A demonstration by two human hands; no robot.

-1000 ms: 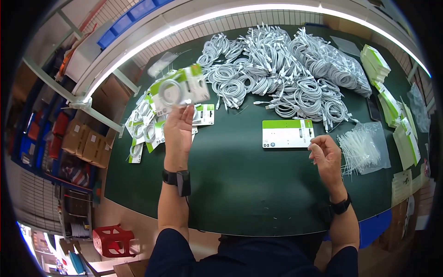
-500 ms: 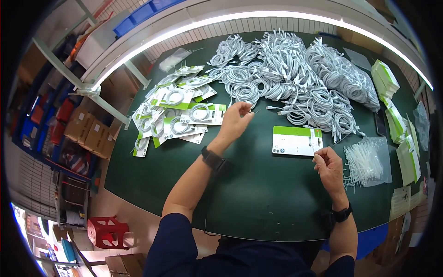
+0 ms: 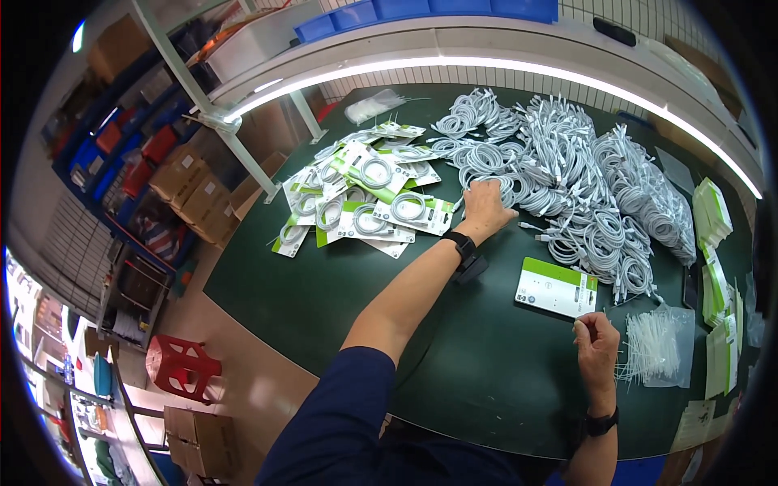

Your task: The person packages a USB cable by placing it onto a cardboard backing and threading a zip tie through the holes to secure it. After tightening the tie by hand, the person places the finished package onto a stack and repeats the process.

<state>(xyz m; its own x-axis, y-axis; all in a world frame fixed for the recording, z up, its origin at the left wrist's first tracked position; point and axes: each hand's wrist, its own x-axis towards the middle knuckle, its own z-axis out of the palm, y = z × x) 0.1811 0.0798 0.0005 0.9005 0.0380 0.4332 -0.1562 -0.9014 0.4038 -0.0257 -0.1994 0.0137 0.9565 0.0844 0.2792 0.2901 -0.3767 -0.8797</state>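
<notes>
Now the left hand [image 3: 485, 206] is stretched far forward, fingers spread and laid on the near edge of the coiled white cables [image 3: 567, 182], which sprawl ahead and to its right; whether it has closed on one coil I cannot tell. The right hand [image 3: 598, 344] is pinched on something too small to make out, just below the card [image 3: 557, 287], so the left is nearer the cables.
</notes>
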